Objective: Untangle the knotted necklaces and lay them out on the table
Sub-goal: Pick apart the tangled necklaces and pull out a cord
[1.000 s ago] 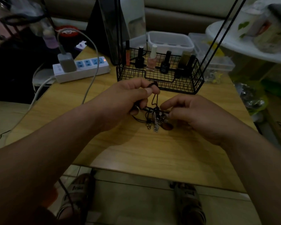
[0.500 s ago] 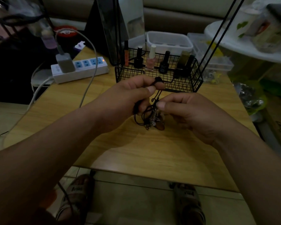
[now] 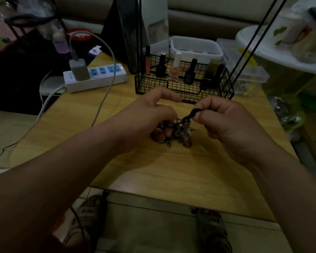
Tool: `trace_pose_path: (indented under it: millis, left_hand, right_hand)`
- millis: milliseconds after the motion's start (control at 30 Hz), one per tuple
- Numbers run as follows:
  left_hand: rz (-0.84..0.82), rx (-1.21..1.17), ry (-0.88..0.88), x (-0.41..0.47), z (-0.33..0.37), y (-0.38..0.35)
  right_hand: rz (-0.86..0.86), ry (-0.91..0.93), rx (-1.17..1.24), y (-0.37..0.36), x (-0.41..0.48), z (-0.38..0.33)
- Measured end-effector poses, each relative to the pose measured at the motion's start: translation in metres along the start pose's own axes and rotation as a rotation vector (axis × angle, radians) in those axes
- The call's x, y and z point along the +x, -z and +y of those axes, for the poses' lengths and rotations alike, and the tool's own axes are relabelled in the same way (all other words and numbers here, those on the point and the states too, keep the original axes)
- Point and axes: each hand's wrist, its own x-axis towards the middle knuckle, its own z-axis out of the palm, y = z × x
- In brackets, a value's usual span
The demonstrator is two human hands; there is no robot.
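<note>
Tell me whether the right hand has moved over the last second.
Yes. The right hand has moved up in the view toward the wire basket; its knuckles now reach the basket's front edge, and it pinches the necklaces' black cord.

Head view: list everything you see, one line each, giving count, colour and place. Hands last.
table: one, light wood, under everything
knotted necklaces: one tangle, black cords with metal pendants, between the hands
wire basket: one, black, behind the hands
bottles: at least five, mostly black, one pink, upright in the basket
power strip: one, white with blue sockets, table's back left
charger: one, grey, plugged into the power strip
charger cable: one, white, running over the table's left side
tub: one, white, behind the basket
left hand: one, lower fingers curled round the cords
right hand: one, pinching a cord loop above the tangle
</note>
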Motion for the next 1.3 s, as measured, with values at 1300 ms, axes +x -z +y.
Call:
trace_pose_path:
  millis: [1300]
  left_hand:
    - [-0.085, 0.1, -0.085, -0.001, -0.002, -0.002]
  right_hand:
    - [-0.116, -0.179, 0.163, 0.007, -0.001, -0.003]
